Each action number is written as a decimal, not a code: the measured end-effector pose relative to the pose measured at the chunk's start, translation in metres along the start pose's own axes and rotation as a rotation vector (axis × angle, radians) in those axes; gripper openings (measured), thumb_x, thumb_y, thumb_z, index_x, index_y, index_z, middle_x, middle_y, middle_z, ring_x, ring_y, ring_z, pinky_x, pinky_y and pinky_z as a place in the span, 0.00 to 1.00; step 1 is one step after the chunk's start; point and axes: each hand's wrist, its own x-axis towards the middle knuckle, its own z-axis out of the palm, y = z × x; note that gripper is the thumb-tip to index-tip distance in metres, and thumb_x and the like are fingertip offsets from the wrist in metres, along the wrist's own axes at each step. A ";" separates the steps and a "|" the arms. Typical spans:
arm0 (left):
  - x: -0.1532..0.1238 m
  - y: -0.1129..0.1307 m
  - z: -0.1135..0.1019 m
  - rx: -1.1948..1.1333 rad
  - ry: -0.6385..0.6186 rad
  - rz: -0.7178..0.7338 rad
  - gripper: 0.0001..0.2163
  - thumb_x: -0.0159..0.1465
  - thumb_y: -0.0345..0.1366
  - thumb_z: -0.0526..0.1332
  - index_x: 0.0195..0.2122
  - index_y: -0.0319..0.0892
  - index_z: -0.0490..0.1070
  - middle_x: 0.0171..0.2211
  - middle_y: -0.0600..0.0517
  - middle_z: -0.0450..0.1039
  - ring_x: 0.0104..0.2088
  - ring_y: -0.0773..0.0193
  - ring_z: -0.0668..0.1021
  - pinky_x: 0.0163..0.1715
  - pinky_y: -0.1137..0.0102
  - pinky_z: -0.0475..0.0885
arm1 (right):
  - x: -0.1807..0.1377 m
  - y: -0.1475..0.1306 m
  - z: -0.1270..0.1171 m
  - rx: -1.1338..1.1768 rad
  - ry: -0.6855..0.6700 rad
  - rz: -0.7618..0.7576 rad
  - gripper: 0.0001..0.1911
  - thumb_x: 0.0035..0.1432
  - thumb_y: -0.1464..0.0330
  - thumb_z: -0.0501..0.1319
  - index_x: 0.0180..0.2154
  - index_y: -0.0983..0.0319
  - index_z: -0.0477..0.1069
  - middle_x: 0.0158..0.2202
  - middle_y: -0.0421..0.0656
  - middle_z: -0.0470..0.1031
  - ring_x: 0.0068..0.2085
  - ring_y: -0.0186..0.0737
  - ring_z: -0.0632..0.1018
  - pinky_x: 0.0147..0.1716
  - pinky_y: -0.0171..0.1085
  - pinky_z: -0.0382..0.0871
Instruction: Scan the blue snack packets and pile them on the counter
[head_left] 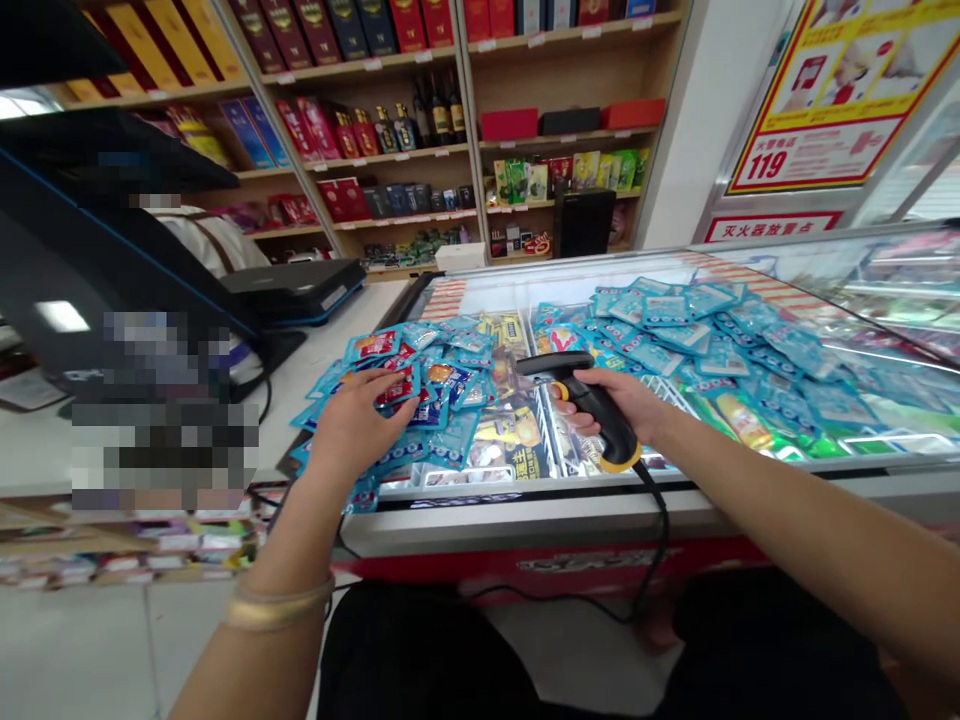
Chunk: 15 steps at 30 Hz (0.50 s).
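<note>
My right hand [630,402] grips a black barcode scanner [581,392] with a yellow base, its head pointing left over the freezer lid. Its black cable [660,540] hangs down toward my lap. My left hand [356,425] rests on a pile of small blue and red snack packets [420,390], fingers curled on a red packet [397,385]. A gold bangle [277,606] sits on my left wrist. A second, larger spread of blue packets [705,335] lies to the right on the glass.
The packets lie on a glass-topped chest freezer [525,500] full of ice creams. A black checkout screen [97,280] and a printer [300,285] stand on the white counter at left. Shelves of boxed goods and bottles [420,120] fill the back wall.
</note>
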 end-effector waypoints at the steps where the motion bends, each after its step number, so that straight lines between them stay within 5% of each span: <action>1: -0.001 0.002 0.000 -0.013 0.015 -0.003 0.18 0.59 0.49 0.61 0.45 0.47 0.80 0.50 0.45 0.77 0.51 0.49 0.78 0.56 0.57 0.71 | -0.001 0.000 -0.002 -0.001 0.007 0.001 0.11 0.56 0.64 0.62 0.38 0.66 0.68 0.29 0.43 0.67 0.24 0.31 0.66 0.19 0.29 0.64; 10: 0.000 0.009 -0.002 -0.056 0.198 0.037 0.15 0.59 0.50 0.63 0.41 0.46 0.78 0.49 0.44 0.75 0.51 0.49 0.76 0.57 0.55 0.70 | -0.004 -0.001 0.000 -0.003 0.000 -0.031 0.10 0.57 0.64 0.62 0.37 0.65 0.68 0.28 0.43 0.67 0.23 0.31 0.65 0.19 0.30 0.63; 15: 0.012 0.054 0.008 -0.146 0.284 0.094 0.11 0.62 0.45 0.61 0.40 0.47 0.76 0.45 0.46 0.76 0.51 0.53 0.76 0.57 0.57 0.69 | -0.020 -0.014 -0.002 -0.039 0.024 -0.111 0.11 0.56 0.64 0.62 0.37 0.66 0.68 0.28 0.42 0.67 0.23 0.30 0.64 0.19 0.30 0.62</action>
